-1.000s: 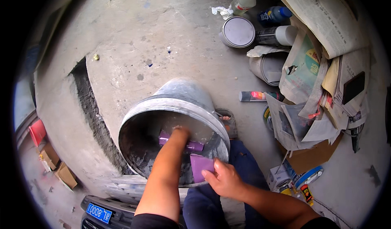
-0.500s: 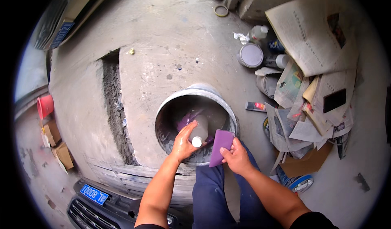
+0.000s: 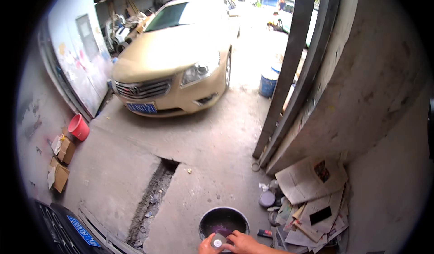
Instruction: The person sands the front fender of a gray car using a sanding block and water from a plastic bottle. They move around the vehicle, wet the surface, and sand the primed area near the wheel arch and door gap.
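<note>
Both hands are small and low in the picture, over a round dark bucket (image 3: 202,222) on the concrete floor. My left hand (image 3: 207,245) is closed round a pale translucent bottle with a white cap (image 3: 218,243), its top turned up toward me. My right hand (image 3: 244,243) reaches in from the lower right, fingers bent against the bottle's side. At those fingertips a purple sheet (image 3: 222,229), perhaps sandpaper, shows against the dark inside of the bucket. Part of it is hidden by the hands.
A beige car (image 3: 181,68) faces me. A rough trench (image 3: 156,193) cuts the floor left of the bucket. Newspapers (image 3: 312,181), a dark phone (image 3: 320,215) and a lidded tub (image 3: 267,198) lie right, beside a wall. Another car's dark front (image 3: 68,227) stands lower left.
The view has tipped up, bringing the beige car into full sight. My right hand has brought the purple sheet from the bucket's right rim to the bottle in my left hand.
</note>
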Demonstrator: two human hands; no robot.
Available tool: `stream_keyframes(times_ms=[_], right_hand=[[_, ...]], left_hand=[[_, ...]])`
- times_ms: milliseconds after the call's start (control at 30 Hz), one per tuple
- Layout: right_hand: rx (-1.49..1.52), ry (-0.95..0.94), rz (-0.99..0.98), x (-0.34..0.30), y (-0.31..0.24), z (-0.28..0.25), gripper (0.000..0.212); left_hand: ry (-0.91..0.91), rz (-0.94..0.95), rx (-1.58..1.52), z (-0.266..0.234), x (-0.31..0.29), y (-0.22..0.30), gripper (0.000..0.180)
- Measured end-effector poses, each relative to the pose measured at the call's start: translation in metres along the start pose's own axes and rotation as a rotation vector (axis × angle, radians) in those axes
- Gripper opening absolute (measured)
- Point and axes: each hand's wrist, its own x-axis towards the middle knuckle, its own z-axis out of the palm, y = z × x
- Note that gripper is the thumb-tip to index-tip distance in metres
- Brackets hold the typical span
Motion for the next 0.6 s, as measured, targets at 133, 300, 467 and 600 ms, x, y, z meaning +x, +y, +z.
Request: stream_keyframes(times_ms=[133, 300, 467, 600], right_hand=[[-0.285, -0.135, -0.245, -0.006, -0.083, -0.039, 0.05], [-0.519, -0.172, -0.448, -0.012, -0.134, -0.029, 0.04], [-0.538, -0.125, -0.507, -0.025, -0.17, -0.008, 0.034], [-0.517, -0.084, -0.535, -0.035, -0.196, 0.008, 0.032]], left_hand=[[0.039, -0.044, 0.013, -0.028, -0.038, 0.02, 0.058], [0.165, -0.188, 0.041, -0.056, -0.077, 0.047, 0.048], [0.178, -0.261, -0.086, -0.079, -0.109, 0.045, 0.053], [0.184, -0.206, -0.216, -0.088, -0.148, 0.01, 0.069]])
